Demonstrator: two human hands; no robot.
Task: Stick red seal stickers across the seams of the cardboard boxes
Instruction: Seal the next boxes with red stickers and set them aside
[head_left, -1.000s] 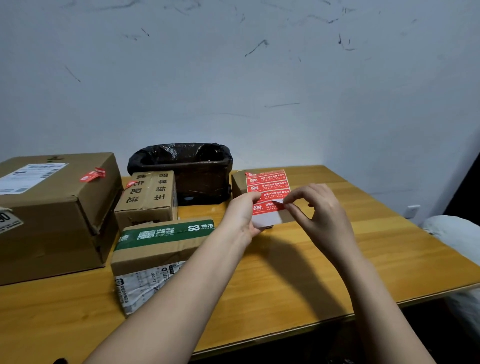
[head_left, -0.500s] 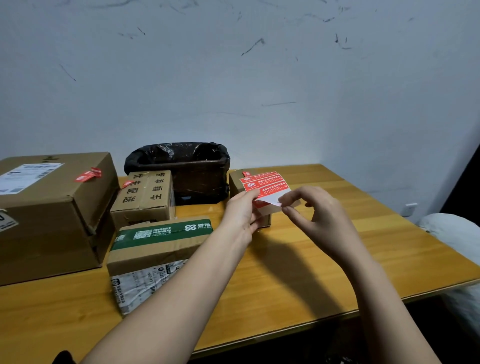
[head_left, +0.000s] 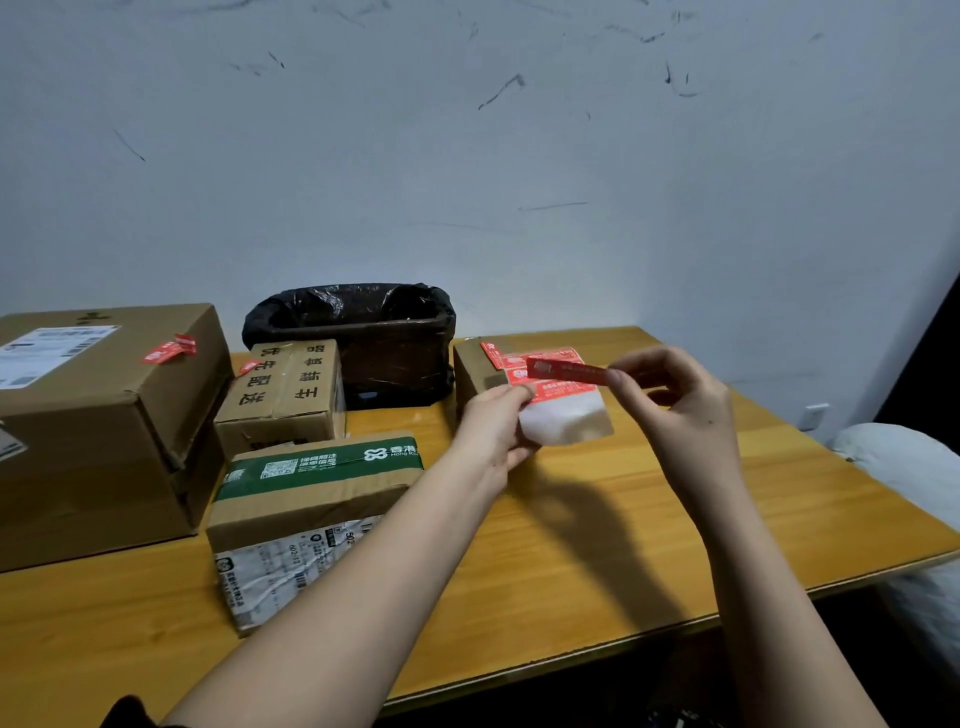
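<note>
A: What's the biggest thing around the hands?

B: The wooden table (head_left: 597, 545) spreads under both of them. Far to the left of the grip stands the big box (head_left: 98, 415), with red stickers (head_left: 170, 349) over its top edge.

A: And closer in?

B: The black-lined bin (head_left: 358, 338) stands beyond and left of the hands, against the wall. Next to it is the printed box (head_left: 285, 395), a bit of red sticker at its left corner. The green-taped box (head_left: 317, 483) lies just left of the left forearm. Right behind the hands there's a small box (head_left: 472, 374), with a red sticker on its top.

A: What are the hands holding?

B: The left hand (head_left: 493, 431) pinches the sticker sheet (head_left: 563, 410) by its left edge, thumb on top; the sheet's lower half is bare white backing, with red strips left along the top. The right hand (head_left: 680, 410) has thumb and forefinger closed on one end of a red sticker (head_left: 566, 371), other fingers curled loosely. That strip reaches left from the fingertips and crosses over the top of the sheet, in front of the small box.
</note>
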